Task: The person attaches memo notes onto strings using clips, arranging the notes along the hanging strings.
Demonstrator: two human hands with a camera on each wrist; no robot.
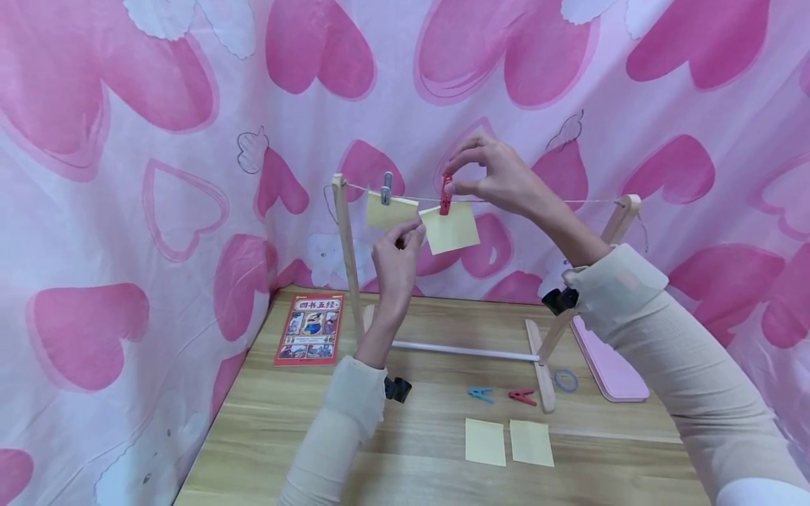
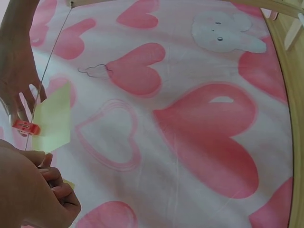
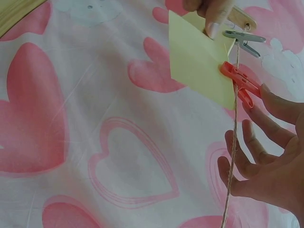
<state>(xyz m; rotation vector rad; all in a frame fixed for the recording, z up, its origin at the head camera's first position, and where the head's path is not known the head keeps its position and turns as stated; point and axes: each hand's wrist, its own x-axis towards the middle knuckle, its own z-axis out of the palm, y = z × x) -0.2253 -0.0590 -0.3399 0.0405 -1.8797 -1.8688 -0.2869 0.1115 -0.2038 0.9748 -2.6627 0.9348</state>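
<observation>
So I'm standing at the wooden rack [image 1: 346, 246] on the table [image 1: 418, 457], with the string [image 1: 538, 202] running across its top, far side against the heart curtain. Pretty sure I'm mid-way through pegging the second yellow note [image 1: 451, 229] onto that string. My right hand [image 1: 496, 172] pinches the red clothespin [image 1: 446, 195] with thumb and forefinger, the other fingers spread loose. My left hand [image 1: 395, 253] grips the note's left edge to steady it. Next move, I reckon: let the pin bite squarely, then ease off both hands without tugging the paper. The right wrist view shows the pin's jaws already over the note's corner and the string, which the head view can't really resolve. Only the head view shows two spare notes [image 1: 509, 443] and two spare pins [image 1: 503, 396] near me.
</observation>
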